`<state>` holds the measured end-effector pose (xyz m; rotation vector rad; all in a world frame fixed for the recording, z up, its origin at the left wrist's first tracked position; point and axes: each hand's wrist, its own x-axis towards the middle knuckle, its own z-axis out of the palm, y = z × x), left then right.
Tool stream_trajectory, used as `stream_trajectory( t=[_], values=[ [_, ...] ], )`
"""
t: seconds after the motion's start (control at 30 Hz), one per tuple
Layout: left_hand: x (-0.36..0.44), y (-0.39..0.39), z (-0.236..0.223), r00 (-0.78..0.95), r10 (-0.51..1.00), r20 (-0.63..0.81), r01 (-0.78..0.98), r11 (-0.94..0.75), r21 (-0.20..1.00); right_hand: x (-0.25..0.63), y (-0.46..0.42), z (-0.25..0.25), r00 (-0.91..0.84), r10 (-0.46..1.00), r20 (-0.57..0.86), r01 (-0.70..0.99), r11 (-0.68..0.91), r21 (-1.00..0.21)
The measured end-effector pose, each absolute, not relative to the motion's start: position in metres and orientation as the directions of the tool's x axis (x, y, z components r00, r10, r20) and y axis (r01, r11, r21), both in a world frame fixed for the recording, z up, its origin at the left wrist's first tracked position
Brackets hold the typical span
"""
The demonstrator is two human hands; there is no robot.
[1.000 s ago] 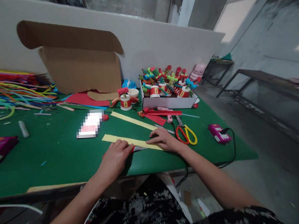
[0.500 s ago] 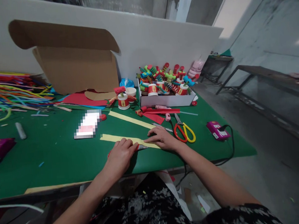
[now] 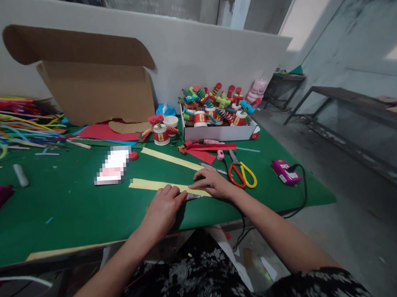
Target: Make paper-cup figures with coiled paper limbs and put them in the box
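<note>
A long yellow paper strip (image 3: pixel 147 185) lies across the green table (image 3: pixel 71 204) near its front edge. My left hand (image 3: pixel 163 207) is closed round a red-handled cutter, whose metal blade (image 3: pixel 191 196) pokes out along the strip's near edge. My right hand (image 3: pixel 212 182) lies flat, fingers spread, pressing the right end of the strip down. A second yellow strip (image 3: pixel 170 158) lies just behind, at an angle.
Red-and-yellow scissors (image 3: pixel 241 174) and a magenta glue gun (image 3: pixel 284 171) with a black cord lie to the right. A white box (image 3: pixel 219 130) of finished paper toys stands behind. An open cardboard box (image 3: pixel 92 92) and pipe cleaners (image 3: pixel 17 124) are at the left.
My left hand with the cutter has slid a little to the right along the strip, toward my right hand. The right hand stays pressed on the strip.
</note>
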<state>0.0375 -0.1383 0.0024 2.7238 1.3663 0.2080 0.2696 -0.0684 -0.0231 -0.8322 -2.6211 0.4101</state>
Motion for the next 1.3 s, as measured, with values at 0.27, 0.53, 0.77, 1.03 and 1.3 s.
stream_trajectory(
  t=[0.27, 0.53, 0.77, 1.03, 1.3],
  values=[
    [0.047, -0.139, 0.002, 0.605, 0.792, 0.078, 0.780, -0.610, 0.142, 0.269, -0.068, -0.023, -0.757, 0.602, 0.254, 0.495, 0.782, -0.378],
    [0.055, -0.141, 0.006, 0.612, 0.790, 0.033, 0.777, -0.609, 0.162, 0.269, -0.067, -0.026, -0.754, 0.609, 0.246, 0.501, 0.776, -0.384],
    [0.057, -0.143, 0.007, 0.630, 0.777, 0.016, 0.760, -0.620, 0.195, 0.269, -0.067, -0.026, -0.756, 0.610, 0.239, 0.503, 0.774, -0.384],
    [0.068, -0.149, 0.013, 0.650, 0.760, 0.013, 0.731, -0.629, 0.263, 0.268, -0.065, -0.029, -0.748, 0.611, 0.259, 0.491, 0.772, -0.404],
    [0.002, -0.142, 0.010, 0.548, 0.798, 0.253, 0.711, -0.603, 0.362, 0.270, -0.065, -0.021, -0.759, 0.606, 0.236, 0.474, 0.764, -0.438]
  ],
)
